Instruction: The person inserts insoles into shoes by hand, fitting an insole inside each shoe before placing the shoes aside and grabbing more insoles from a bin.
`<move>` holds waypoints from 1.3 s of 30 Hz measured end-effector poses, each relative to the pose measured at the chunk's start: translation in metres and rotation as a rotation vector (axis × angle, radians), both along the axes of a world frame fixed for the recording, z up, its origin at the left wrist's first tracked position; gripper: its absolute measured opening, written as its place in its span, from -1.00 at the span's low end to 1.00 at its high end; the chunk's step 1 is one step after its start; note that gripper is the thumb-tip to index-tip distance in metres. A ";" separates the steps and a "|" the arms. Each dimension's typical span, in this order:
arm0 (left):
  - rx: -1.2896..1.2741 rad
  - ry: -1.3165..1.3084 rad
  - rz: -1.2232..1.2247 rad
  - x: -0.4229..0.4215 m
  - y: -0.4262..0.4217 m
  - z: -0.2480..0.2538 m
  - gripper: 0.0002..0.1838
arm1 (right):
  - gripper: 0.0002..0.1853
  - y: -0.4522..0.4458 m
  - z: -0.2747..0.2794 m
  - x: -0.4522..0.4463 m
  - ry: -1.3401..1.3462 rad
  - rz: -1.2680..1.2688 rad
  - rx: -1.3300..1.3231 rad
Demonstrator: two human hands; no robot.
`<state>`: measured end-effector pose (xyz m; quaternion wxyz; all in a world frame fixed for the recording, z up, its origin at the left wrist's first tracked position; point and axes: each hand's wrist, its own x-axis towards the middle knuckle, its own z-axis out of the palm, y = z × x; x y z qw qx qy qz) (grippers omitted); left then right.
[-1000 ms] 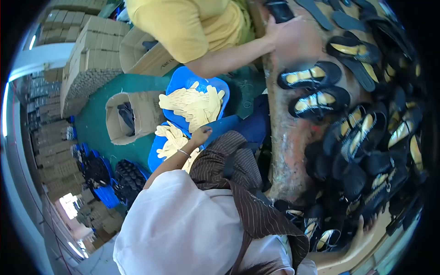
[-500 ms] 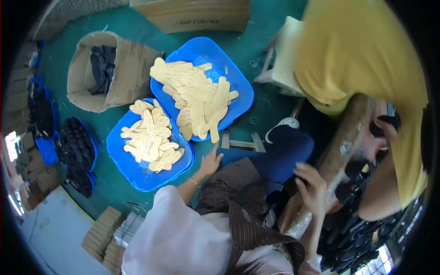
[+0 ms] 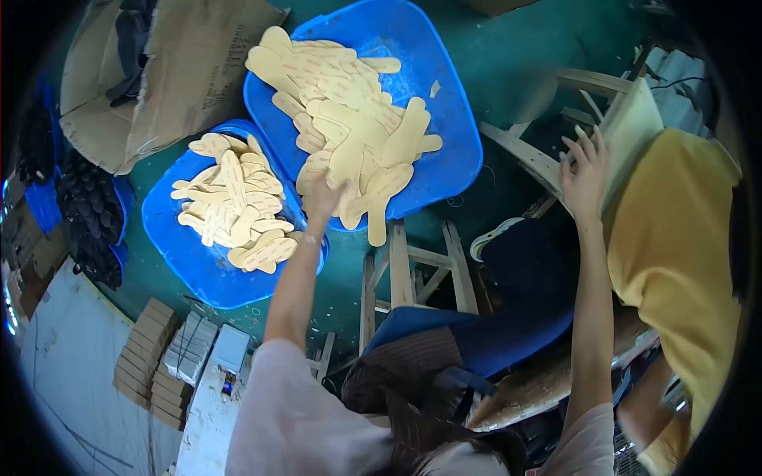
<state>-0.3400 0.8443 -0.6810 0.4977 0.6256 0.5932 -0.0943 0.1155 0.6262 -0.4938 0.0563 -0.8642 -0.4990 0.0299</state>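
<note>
Cream-coloured insoles (image 3: 357, 119) are heaped in a large blue basin (image 3: 456, 151). My left hand (image 3: 321, 198) reaches to the lower left edge of this heap; its fingers are blurred and partly lost among the insoles, so what they hold is unclear. A second blue basin (image 3: 171, 250) beside it carries another pile of insoles (image 3: 238, 198). My right hand (image 3: 585, 170) is raised with its fingers spread, nothing in it, close to a pale stool seat (image 3: 635, 127).
A co-worker in yellow (image 3: 675, 230) is at the right, beside a worn bench (image 3: 540, 389). A cardboard box (image 3: 190, 71) with dark pieces stands upper left. Wooden stool legs (image 3: 401, 262) lie below the large basin. Dark items (image 3: 87, 206) fill basins at far left.
The view has swung from the shoe-covered bench toward the basins. My left hand has moved forward onto the insoles. My right hand has left the shoes and risen beside the stool.
</note>
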 end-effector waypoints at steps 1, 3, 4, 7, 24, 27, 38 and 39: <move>0.032 0.137 -0.104 -0.002 0.027 -0.031 -0.06 | -0.71 -0.001 0.004 0.000 -0.033 0.019 -0.042; 0.093 0.255 -0.263 -0.008 0.055 -0.090 0.08 | -0.75 -0.004 0.002 0.005 0.009 -0.004 -0.023; 0.123 0.244 -0.325 -0.015 0.063 -0.108 0.16 | -0.78 -0.004 0.003 0.003 0.042 -0.041 0.010; 0.047 0.544 -0.444 -0.006 0.069 -0.139 0.25 | -0.79 -0.003 0.003 0.003 0.065 -0.060 -0.014; -0.372 0.531 -0.677 0.105 0.085 -0.161 0.06 | -0.74 -0.002 0.005 0.000 0.118 -0.128 0.044; -0.335 0.509 -0.690 0.113 0.086 -0.164 0.03 | -0.74 -0.003 0.004 0.000 0.121 -0.137 0.069; -0.212 -0.001 -0.459 0.057 0.103 -0.061 -0.12 | -0.78 -0.004 -0.004 0.002 0.109 -0.112 0.164; -0.243 -0.078 -0.369 0.051 0.108 -0.030 -0.13 | -0.79 -0.004 -0.005 0.003 0.103 -0.095 0.155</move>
